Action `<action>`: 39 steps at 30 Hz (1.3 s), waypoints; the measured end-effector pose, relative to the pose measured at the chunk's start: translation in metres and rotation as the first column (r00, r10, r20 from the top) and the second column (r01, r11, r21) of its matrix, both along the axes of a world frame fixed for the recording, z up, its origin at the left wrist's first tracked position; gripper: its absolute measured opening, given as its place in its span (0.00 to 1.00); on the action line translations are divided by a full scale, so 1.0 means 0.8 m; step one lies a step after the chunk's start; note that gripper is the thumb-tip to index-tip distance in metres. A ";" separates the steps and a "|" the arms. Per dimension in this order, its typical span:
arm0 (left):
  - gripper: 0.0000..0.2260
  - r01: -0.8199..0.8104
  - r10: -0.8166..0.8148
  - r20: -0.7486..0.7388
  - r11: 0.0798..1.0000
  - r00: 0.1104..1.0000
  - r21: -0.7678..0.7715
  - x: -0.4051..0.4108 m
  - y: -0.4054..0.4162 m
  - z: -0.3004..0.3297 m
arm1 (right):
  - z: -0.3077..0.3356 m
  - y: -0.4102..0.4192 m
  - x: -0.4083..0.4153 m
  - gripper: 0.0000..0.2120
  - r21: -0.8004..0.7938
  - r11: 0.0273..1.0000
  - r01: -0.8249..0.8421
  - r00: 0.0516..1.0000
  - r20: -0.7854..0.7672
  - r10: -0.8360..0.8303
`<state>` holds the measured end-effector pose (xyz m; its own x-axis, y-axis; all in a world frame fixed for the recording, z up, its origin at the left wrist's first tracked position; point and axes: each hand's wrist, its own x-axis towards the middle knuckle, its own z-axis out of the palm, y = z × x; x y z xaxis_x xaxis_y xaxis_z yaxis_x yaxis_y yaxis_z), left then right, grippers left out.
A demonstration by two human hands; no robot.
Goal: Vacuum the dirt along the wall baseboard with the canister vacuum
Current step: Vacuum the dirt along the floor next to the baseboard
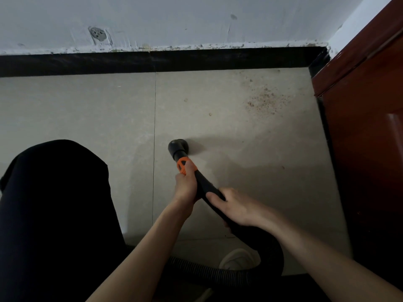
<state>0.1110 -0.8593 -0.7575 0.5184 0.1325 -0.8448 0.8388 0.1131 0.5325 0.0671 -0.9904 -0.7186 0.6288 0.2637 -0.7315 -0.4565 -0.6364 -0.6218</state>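
A black vacuum wand (204, 188) with an orange collar (182, 166) ends in a round black nozzle (178, 146) resting on the beige tile floor, well short of the wall. My left hand (185, 184) grips the wand just behind the orange collar. My right hand (236, 207) grips the wand further back. Its ribbed black hose (218, 274) loops behind my arms near the bottom edge. Brownish dirt crumbs (267, 99) lie scattered on the floor to the right, near the black baseboard (152, 62).
A reddish-brown wooden cabinet (368, 127) fills the right side, meeting the wall at the corner. My knee in dark trousers (54, 203) takes up the lower left. A white shoe (239, 259) shows under the hose. The grey wall (174, 20) is scuffed above the baseboard.
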 end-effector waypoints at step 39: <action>0.23 0.358 -0.349 -0.127 0.932 0.928 0.051 -0.048 0.046 0.010 | 0.011 0.087 -0.094 0.13 -0.103 0.963 0.251 0.968 -0.003 -0.253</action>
<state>0.0723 -0.8225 -0.7493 0.4434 0.0213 -0.8961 0.8730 -0.2370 0.4263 -0.0083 -0.9205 -0.7095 0.6531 0.0227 -0.7569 -0.6196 -0.5587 -0.5514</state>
